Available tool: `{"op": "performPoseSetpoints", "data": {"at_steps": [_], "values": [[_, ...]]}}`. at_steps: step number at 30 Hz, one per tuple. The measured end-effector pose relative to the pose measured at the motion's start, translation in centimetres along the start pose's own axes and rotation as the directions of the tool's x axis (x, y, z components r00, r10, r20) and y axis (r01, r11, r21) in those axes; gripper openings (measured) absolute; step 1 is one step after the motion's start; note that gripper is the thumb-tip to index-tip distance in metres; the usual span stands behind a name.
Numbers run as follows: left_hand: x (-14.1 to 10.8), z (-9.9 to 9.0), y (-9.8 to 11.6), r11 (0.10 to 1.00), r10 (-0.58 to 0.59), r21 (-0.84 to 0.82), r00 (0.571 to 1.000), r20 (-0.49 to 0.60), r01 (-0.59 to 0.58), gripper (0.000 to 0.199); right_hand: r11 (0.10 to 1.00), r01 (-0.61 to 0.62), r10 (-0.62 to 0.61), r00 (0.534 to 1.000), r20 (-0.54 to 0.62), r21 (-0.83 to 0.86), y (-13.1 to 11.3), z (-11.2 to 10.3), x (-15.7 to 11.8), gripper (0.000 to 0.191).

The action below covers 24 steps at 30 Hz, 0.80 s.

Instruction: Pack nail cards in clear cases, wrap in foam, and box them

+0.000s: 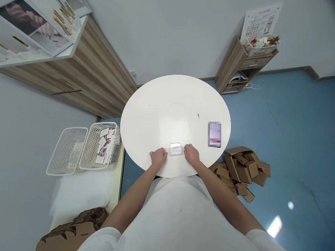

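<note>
A small, flat, clear-and-white rectangular pack (176, 149) lies near the front edge of the white oval table (175, 94), with several pale marks or pieces showing in it. A pale, see-through strip or sleeve (169, 152) reaches out from both its sides. My left hand (158, 158) is closed at the left end of this strip, fingers curled. At the right end, my right hand (192, 154) is closed on it in the same way. Both hands rest low over the tabletop. What exactly the pack contains is too small to make out.
On the table's right lies a blurred purple rectangle (215, 134). White baskets (99, 146) stand at the left, one with printed cards. Brown cardboard boxes (240, 167) pile up on the floor at right, and folded cardboard (75, 230) sits lower left. A wooden cabinet (99, 62) borders the table.
</note>
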<state>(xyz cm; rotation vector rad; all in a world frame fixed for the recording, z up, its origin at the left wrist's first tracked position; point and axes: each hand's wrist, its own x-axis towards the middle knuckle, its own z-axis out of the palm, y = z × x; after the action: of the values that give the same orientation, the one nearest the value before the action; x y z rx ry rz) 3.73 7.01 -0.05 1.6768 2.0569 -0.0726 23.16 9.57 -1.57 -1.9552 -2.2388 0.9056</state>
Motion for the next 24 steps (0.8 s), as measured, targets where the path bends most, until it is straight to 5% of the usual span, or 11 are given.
{"op": "performPoseSetpoints", "data": {"at_steps": [4, 6, 9, 14, 18, 24], "values": [[0.2, 0.8, 0.5, 0.973, 0.231, 0.054, 0.951, -0.205, -0.225, 0.035, 0.952, 0.220, -0.253, 0.957, -0.140, -0.212, -0.5, 0.8, -0.2, 0.034], [0.2, 1.2, 0.4, 0.912, 0.409, 0.079, 0.897, -0.170, -0.401, 0.040, 0.890, 0.358, -0.400, 0.910, -0.107, -0.284, -0.5, 1.0, -0.2, 0.033], [0.3, 1.3, 0.1, 0.835, 0.550, 0.088, 0.829, -0.097, -0.544, 0.039, 0.847, 0.432, -0.460, 0.888, -0.019, -0.311, -0.5, 1.0, -0.2, 0.029], [0.4, 0.9, 0.0, 0.800, 0.599, 0.068, 0.801, -0.022, -0.596, 0.051, 0.834, 0.460, -0.459, 0.885, 0.080, -0.305, -0.7, 0.4, -0.3, 0.036], [-0.1, 0.4, 0.6, 0.790, 0.612, 0.038, 0.791, 0.003, -0.611, 0.040, 0.849, 0.452, -0.441, 0.891, 0.104, -0.275, -1.1, 0.3, -1.7, 0.028], [-2.2, -0.1, 0.8, 0.807, 0.587, -0.170, 0.800, 0.122, -0.566, 0.032, 0.924, 0.381, -0.370, 0.912, 0.178, -0.030, -0.7, -1.0, -4.8, 0.022]]}}
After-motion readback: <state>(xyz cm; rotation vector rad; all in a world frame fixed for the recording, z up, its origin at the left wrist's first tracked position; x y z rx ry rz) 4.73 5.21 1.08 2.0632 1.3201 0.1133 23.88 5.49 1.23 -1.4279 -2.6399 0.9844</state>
